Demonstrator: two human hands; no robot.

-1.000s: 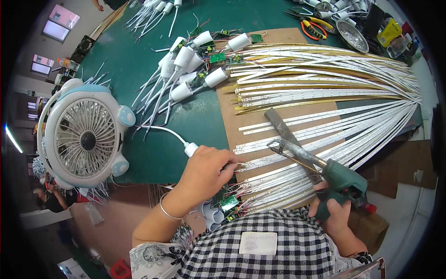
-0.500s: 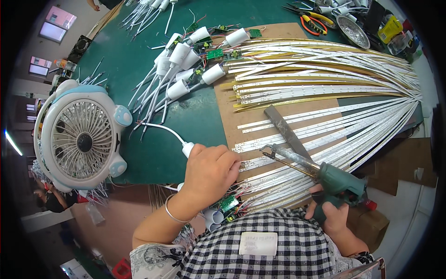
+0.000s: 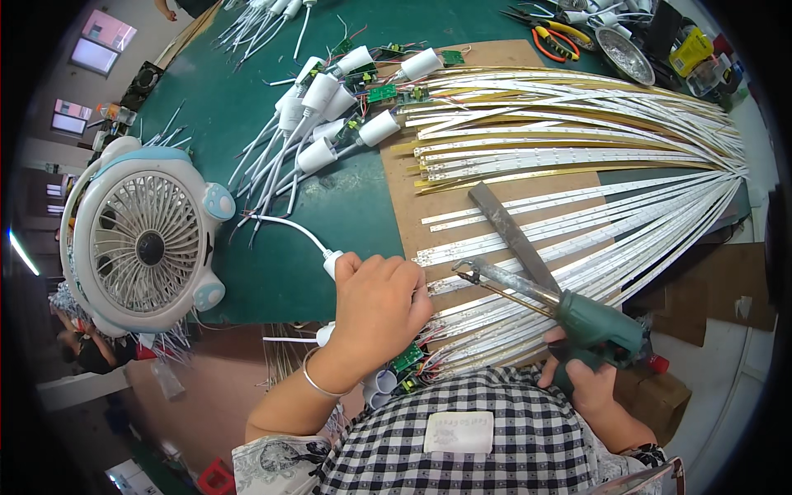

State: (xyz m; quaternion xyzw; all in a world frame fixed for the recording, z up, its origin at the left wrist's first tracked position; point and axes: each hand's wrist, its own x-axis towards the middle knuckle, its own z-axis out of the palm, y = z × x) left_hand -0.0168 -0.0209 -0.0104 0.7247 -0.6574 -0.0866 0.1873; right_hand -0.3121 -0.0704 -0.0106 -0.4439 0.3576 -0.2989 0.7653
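My right hand (image 3: 584,381) is wrapped round the handle of a green soldering gun (image 3: 602,326). Its metal barrel points left, with the tip above the ends of white LED strips (image 3: 511,239). My left hand (image 3: 381,301) is closed at the strip ends, fingers pinched together, and what they hold is hidden beneath them. From behind this hand shows a white plastic cap (image 3: 332,264) with a white cable. Below the wrist lie a green circuit board (image 3: 406,358) with thin wires and white tubular caps (image 3: 379,386). A dark flat bar (image 3: 516,235) rests across the strips.
White caps with cables and circuit boards (image 3: 319,95) are heaped behind my left hand. A fan (image 3: 148,247) stands at the left. Far right are orange-handled pliers (image 3: 557,45) and a metal bowl (image 3: 624,56). A brown board (image 3: 400,194) lies under the strips.
The soldering gun has shifted slightly left, its tip closer to my left hand. My left hand has moved a little to the right, still closed. A cable beside the left wrist shows more.
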